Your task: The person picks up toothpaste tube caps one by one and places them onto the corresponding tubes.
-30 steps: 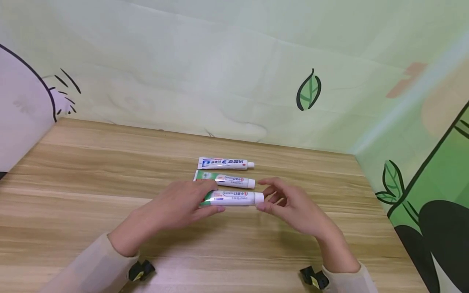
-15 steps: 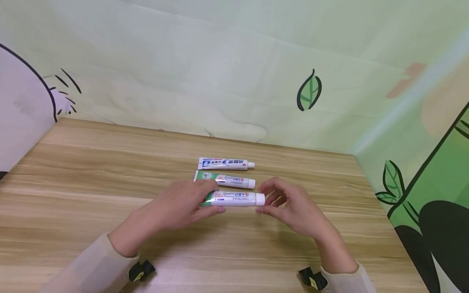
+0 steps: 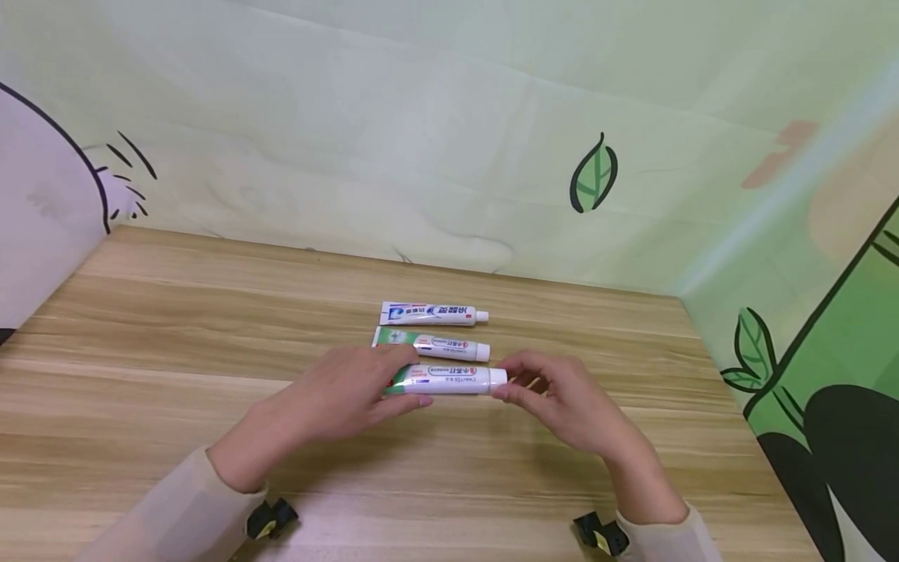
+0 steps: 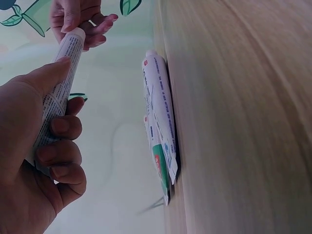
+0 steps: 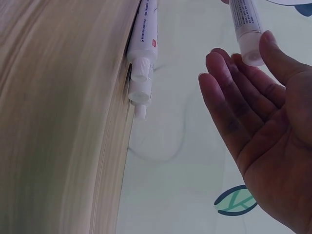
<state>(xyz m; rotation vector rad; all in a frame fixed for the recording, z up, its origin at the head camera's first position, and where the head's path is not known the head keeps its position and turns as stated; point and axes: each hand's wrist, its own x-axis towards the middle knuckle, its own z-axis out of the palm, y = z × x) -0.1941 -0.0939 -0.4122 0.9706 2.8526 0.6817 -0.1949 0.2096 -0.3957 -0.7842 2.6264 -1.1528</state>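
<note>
My left hand (image 3: pixel 344 390) grips a white and green toothpaste tube (image 3: pixel 449 380) around its body, holding it level above the table with its cap end to the right. In the left wrist view, the fingers of this hand curl under the tube, thumb along its side. My right hand (image 3: pixel 576 398) pinches the tube's white cap (image 5: pixel 251 48) between thumb and index finger, the other fingers loosely spread. Beyond lie a green and white tube (image 3: pixel 442 346) and a blue and white tube (image 3: pixel 428 314). Another tube (image 5: pixel 145 34) on the table shows nearest in the right wrist view.
The wooden table (image 3: pixel 211 312) runs back to a pale green wall sheet (image 3: pixel 421 140) printed with leaves. Another printed sheet (image 3: pixel 850 312) stands along the right side. Small black devices (image 3: pixel 271 519) sit at both wrists.
The right thumb and index finger parted around the cap half a second ago and have now closed on it again. The left hand keeps its grip, and the tubes on the table stay put.
</note>
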